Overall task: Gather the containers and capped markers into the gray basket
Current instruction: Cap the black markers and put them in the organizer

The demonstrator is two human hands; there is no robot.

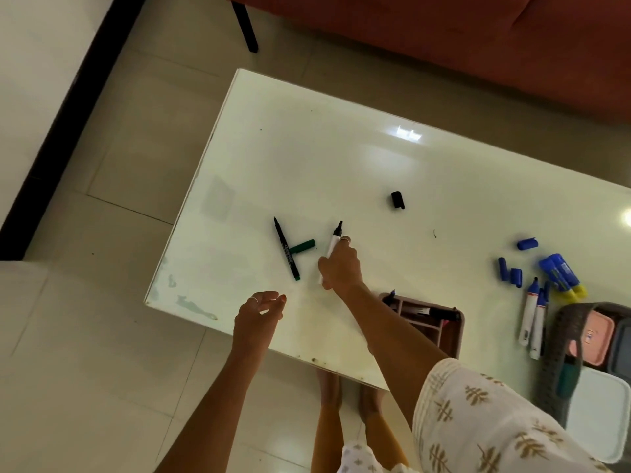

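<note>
My right hand (341, 264) grips an uncapped white marker with a black tip (334, 237) near the middle of the white table (307, 158). Its black cap (397, 200) lies apart, farther back and to the right. My left hand (259, 314) hovers open over the near edge, holding nothing. A thin uncapped green pen (286, 249) and its green cap (303, 246) lie to the left of the right hand. The gray basket (563, 339) stands at the right edge with a pink container (599, 336) inside. A pink divided tray (444, 331) sits beside my right forearm.
Blue caps (527, 244) and blue-and-yellow markers (563, 276) lie at the right, with two white blue-tipped markers (532, 319) next to the basket. A red sofa (444, 39) stands beyond the table. Tiled floor surrounds it on the left.
</note>
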